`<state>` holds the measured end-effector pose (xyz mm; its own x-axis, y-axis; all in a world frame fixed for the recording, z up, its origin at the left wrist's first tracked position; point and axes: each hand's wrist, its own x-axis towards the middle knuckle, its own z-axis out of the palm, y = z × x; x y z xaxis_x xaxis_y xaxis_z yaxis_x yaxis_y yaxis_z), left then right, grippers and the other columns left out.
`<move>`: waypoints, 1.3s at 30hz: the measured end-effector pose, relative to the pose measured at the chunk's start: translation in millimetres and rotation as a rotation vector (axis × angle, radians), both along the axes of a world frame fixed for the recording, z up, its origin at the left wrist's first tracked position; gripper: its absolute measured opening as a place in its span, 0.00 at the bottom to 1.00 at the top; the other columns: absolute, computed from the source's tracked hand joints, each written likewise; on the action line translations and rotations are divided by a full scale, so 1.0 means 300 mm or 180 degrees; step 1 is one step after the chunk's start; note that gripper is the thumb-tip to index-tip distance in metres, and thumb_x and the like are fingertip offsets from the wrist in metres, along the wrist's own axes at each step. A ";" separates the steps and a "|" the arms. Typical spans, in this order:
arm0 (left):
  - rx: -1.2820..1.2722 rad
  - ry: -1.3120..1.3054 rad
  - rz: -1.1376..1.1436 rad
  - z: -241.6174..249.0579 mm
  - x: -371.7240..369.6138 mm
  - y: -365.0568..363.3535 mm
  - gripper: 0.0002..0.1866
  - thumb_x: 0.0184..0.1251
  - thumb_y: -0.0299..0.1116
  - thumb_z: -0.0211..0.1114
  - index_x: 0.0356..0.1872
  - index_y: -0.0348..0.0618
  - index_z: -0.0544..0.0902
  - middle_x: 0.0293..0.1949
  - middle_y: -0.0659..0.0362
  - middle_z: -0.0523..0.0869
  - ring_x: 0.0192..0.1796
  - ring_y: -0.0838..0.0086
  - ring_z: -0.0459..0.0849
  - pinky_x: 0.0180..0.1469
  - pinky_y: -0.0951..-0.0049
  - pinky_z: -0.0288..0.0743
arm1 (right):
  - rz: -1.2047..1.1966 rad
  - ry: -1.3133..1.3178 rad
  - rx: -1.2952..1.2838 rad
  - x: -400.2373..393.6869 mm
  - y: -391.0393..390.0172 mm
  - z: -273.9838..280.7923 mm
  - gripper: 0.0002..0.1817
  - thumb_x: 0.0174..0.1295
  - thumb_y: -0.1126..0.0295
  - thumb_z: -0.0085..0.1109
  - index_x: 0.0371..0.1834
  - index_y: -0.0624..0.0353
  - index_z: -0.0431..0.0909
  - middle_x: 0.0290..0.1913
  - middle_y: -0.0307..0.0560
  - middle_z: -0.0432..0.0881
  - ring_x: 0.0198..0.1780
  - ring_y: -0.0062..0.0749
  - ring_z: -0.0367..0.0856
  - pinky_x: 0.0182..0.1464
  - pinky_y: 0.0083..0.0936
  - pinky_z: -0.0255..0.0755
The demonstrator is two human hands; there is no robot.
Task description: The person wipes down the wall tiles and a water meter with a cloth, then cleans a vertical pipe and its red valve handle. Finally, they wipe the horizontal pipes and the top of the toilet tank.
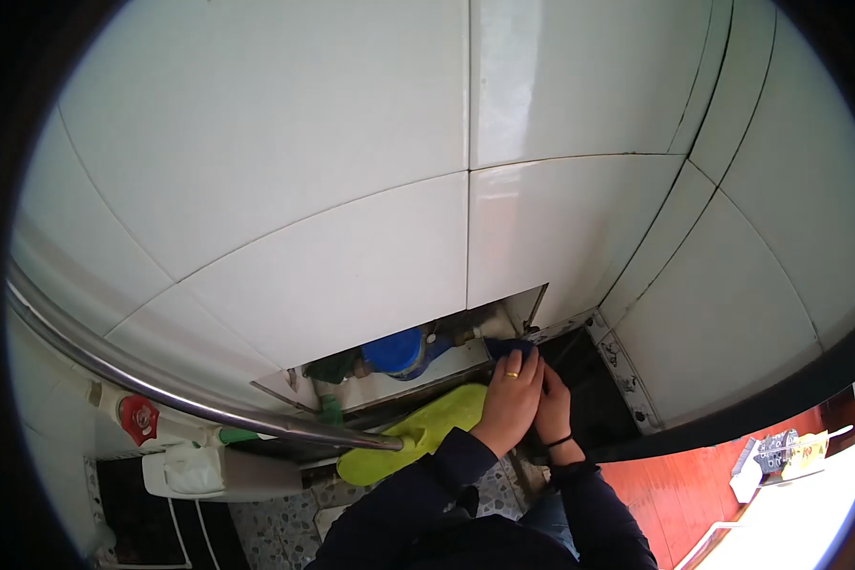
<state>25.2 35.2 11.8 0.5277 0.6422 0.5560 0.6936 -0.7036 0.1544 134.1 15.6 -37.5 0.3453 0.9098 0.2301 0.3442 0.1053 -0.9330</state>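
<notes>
My left hand, with a gold ring, reaches to the low opening in the tiled wall, its fingers bent over a small dark blue piece. Pressed against it from the right is my right hand, with a black band at the wrist; its fingers are closed and their tips are hidden. What the dark blue piece is, I cannot tell. Left of the hands, inside the opening, sits a blue water meter with pipe fittings on both sides. A yellow-green flat mop head lies just below the opening, beside my left wrist.
A steel tube runs from the left down to the mop head. A red valve handle and a grey-white bin are at the lower left. White tiles cover the wall; reddish wood flooring lies at the right.
</notes>
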 end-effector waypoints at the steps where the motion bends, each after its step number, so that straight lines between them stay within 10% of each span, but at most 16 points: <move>1: 0.0101 0.0067 -0.0070 -0.027 0.011 -0.005 0.22 0.58 0.30 0.56 0.53 0.31 0.79 0.58 0.50 0.77 0.60 0.55 0.70 0.63 0.57 0.67 | 0.0006 -0.0029 -0.0014 0.007 -0.011 -0.033 0.19 0.62 0.77 0.56 0.58 0.65 0.77 0.52 0.61 0.83 0.54 0.49 0.83 0.54 0.34 0.75; 11: -0.1436 -0.0798 -0.0181 -0.284 -0.032 -0.203 0.25 0.51 0.17 0.60 0.55 0.34 0.78 0.56 0.47 0.77 0.55 0.49 0.74 0.59 0.55 0.70 | -0.0104 -0.0247 -0.0716 0.032 -0.225 -0.238 0.19 0.54 0.76 0.59 0.52 0.63 0.81 0.48 0.60 0.84 0.52 0.52 0.83 0.55 0.35 0.75; 21: -0.0886 -0.1886 0.0066 -0.086 -0.026 -0.110 0.29 0.60 0.20 0.61 0.66 0.38 0.69 0.64 0.45 0.71 0.62 0.46 0.71 0.64 0.53 0.67 | 0.0115 0.0387 0.0122 -0.005 -0.010 0.023 0.27 0.52 0.83 0.50 0.60 0.63 0.75 0.57 0.59 0.79 0.62 0.50 0.77 0.65 0.33 0.68; 39: -0.2216 -0.2671 0.0623 -0.395 -0.069 -0.168 0.26 0.61 0.20 0.63 0.63 0.35 0.72 0.53 0.43 0.79 0.51 0.51 0.81 0.48 0.61 0.79 | 0.0056 -0.1167 0.0080 -0.096 -0.114 -0.075 0.23 0.55 0.82 0.54 0.56 0.62 0.79 0.55 0.59 0.78 0.55 0.55 0.77 0.58 0.39 0.73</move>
<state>4.5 -15.0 -106.8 0.0077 0.9846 0.1746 0.2730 -0.1700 0.9469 105.4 -18.7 -60.0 0.2201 0.9074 0.3581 0.6532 0.1356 -0.7449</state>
